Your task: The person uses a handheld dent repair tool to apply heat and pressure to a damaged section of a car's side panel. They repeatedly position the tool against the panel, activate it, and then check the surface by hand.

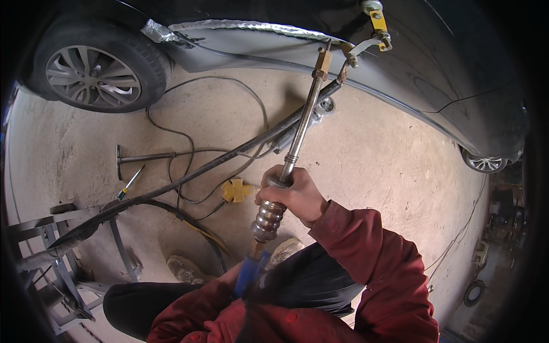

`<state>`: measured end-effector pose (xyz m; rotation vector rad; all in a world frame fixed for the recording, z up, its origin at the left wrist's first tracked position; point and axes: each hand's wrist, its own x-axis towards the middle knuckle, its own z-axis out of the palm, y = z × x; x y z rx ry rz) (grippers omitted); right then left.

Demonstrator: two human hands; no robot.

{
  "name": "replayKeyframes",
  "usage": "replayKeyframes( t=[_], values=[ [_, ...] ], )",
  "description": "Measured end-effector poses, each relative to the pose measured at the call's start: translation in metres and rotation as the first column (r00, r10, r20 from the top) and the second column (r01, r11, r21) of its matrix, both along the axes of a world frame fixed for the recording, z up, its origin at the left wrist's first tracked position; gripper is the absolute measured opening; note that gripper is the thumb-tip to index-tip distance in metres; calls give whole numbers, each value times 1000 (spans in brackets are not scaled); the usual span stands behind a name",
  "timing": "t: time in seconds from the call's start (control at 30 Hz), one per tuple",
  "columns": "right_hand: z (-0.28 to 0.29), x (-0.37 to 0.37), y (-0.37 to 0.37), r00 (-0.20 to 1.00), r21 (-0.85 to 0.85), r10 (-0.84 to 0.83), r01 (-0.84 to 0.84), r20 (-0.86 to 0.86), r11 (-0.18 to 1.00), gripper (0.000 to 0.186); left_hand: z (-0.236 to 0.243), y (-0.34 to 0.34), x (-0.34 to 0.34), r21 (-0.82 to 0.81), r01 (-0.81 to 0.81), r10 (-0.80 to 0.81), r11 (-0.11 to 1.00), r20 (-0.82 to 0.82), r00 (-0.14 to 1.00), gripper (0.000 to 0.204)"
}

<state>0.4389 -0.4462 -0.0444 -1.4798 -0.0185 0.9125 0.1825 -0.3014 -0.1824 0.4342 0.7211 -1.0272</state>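
A long steel slide hammer (303, 128) slants up from my lap toward the dark car (452, 51). My right hand (294, 194) is closed round its shaft, just above the ribbed metal weight (267, 220). At the lower end is a blue handle (247, 277); my left hand (230, 279) wraps it, fingers mostly hidden. The brass-coloured tip (323, 64) points at the lower door edge, by a strip of bare, crumpled metal (251, 26). Whether it touches the panel I cannot tell. A yellow-and-metal clamp (377, 28) sits on the bodywork beside the tip.
A thick black cable (229, 154) runs from a metal frame (60, 274) to the car. On the concrete floor lie a T-shaped metal bar (143, 157), a screwdriver (131, 182), a yellow socket block (234, 191) and thin cords. A car wheel (94, 77) stands at left.
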Motion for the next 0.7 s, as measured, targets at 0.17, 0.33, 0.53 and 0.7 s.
replayKeyframes(
  t=[0.17,0.33,0.53,0.7],
  values=[
    [-1,0,-1,1000,11,-30,30,5,999,21,6,0,2,30,37,-37,999,0,999,28],
    [-2,1,-2,1000,-7,-19,19,17,1000,21,6,1,1,85,94,-102,992,88,991,28],
    [-4,0,-1,999,-1,-31,31,29,1000,19,4,2,-1,46,46,-47,998,27,999,26],
    [5,9,-2,1000,43,-26,26,11,999,17,6,1,1,167,147,-183,975,227,957,28]
  ],
)
